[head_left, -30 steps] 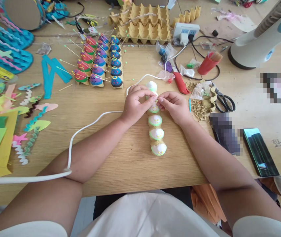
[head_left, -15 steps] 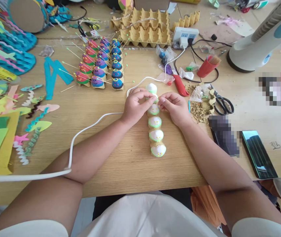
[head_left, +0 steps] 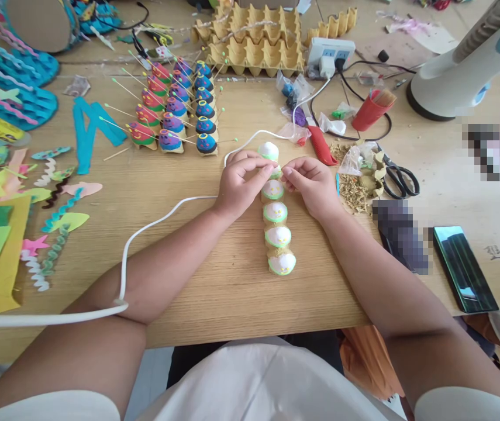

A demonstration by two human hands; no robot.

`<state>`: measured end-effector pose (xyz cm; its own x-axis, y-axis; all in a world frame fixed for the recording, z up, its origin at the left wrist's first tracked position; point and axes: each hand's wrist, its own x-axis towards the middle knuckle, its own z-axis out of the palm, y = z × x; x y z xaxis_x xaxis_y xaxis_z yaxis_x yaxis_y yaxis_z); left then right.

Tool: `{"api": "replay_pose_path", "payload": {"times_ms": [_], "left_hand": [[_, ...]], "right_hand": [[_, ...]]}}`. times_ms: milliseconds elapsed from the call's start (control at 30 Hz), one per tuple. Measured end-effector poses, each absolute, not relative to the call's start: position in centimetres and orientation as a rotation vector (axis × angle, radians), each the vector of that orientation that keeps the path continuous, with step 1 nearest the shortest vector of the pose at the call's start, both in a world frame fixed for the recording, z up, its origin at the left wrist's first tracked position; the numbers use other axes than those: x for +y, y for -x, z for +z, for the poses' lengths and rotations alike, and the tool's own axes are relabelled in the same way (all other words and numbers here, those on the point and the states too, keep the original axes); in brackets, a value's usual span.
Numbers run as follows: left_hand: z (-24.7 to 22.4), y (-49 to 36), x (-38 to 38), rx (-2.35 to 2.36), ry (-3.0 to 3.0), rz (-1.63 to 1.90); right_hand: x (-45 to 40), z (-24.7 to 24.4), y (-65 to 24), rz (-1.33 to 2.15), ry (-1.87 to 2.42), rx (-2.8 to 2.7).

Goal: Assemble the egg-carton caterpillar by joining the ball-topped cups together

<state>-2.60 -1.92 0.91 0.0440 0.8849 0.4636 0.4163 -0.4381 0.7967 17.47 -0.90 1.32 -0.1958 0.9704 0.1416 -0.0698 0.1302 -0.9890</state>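
A strip of egg-carton cups [head_left: 278, 236] runs away from me on the table. Its cups are capped in white, most with light green rims and tiny yellow dots. At the second cup from the far end, my left hand [head_left: 241, 182] has its thumb and forefinger pinched together over the left side. From the right, my right hand [head_left: 313, 184] closes thumb and fingers in a pinch at the same cup. Whatever sits in either pinch is too small to make out, and the fingertips partly hide that cup.
Painted egg-carton strips [head_left: 171, 105] with pin-like sticks stand back left, before stacked egg cartons [head_left: 258, 44]. A white cable [head_left: 162, 222] crosses my left arm. At right are a red cup [head_left: 370, 111], scissors [head_left: 401, 180], a fan base [head_left: 440, 88] and a phone [head_left: 464, 269].
The camera view has shifted slightly. Both hands stay at the second cup, their fingertips marginally farther apart.
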Motion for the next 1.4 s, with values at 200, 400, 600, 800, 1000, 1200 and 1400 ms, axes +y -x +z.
{"api": "replay_pose_path", "payload": {"times_ms": [200,400,600,800,1000,1200,1400], "left_hand": [[0.6,2.6,-1.6,1.339,-1.819,1.434],[0.3,2.4,-1.2,1.366,-1.737,1.452],[0.3,2.1,-0.9,1.372,-1.712,1.446],[0.2,1.9,-0.7,1.378,-1.697,1.431],[0.1,1.9,-0.6,1.373,-1.721,1.43],[0.0,1.8,-0.4,1.378,-1.721,1.416],[0.1,1.8,-0.5,1.378,-1.702,1.406]], "right_hand": [[-0.8,1.2,-17.3,1.295,0.962,-1.388],[-0.7,1.2,-17.2,1.298,1.012,-1.383],[-0.4,1.0,-17.0,1.247,1.062,-1.407],[0.0,1.1,-16.6,1.18,1.138,-1.437],[0.0,1.2,-16.2,1.129,1.182,-1.485],[-0.1,1.3,-16.2,1.041,1.207,-1.542],[-0.3,1.7,-16.1,0.987,1.238,-1.559]]}}
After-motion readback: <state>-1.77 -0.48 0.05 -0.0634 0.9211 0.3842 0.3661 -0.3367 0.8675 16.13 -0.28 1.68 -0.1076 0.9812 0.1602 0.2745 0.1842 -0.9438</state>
